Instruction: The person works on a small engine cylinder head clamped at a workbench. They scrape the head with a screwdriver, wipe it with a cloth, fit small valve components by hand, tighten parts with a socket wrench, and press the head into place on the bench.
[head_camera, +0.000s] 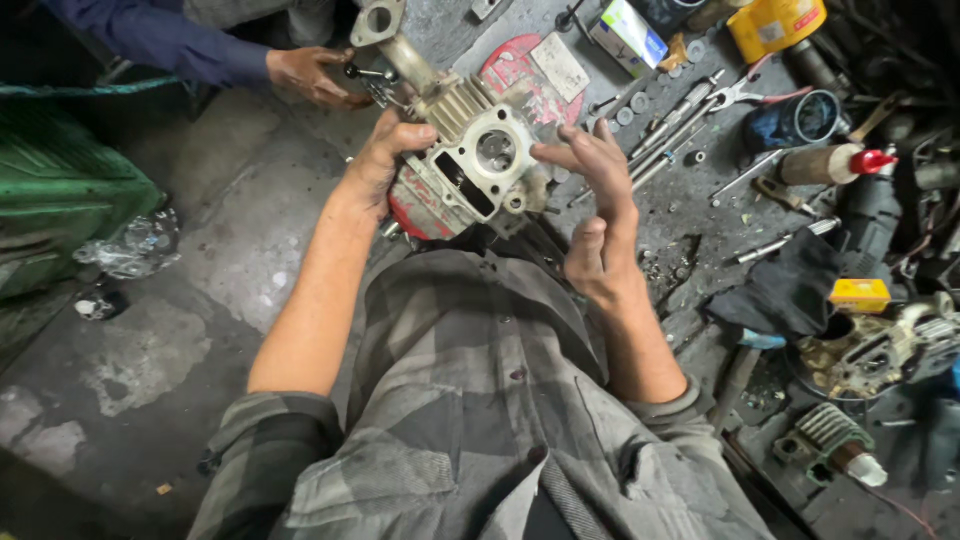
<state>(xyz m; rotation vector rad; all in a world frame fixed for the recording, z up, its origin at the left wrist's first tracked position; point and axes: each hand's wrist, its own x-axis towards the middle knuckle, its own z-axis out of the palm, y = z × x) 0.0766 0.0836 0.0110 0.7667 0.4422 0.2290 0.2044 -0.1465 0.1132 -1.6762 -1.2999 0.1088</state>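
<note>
Down on the grimy concrete floor (150, 380), the containers cluster to the right: a dark round can (812, 117) stands open, its inside too dark to read, a yellow jug (775, 24) sits at the top edge, and a small yellow box (860, 295) rests on a black rag (785, 290). Beside that rag an open engine casing (865, 355) shows greasy metal parts in its hollow. That right side is crowded with loose tools, among them pliers (740, 92) and a red-capped bottle (835, 163) lying on its side, so little bare ground remains there; the left side lies far more open, bounded only by a green crate (60, 190) and a crumpled plastic wrap (135, 245). Near the top middle, the cylinder block (470, 160) is held up just above a red disc (520, 75), in front of the person's grey checked shirt (470, 400). It is pale cast metal with cooling fins along the top, a round bore in its flat face, a dark rectangular slot beside the bore, and red smears on its lower left corner. The left hand (385, 160) is clamped around the block's left side, thumb on top. The right hand (600, 215) is spread wide, its fingertips just touching the block's right edge. Another person's hand (315, 75), in a blue sleeve, grips a small metal part at the upper left.
</note>
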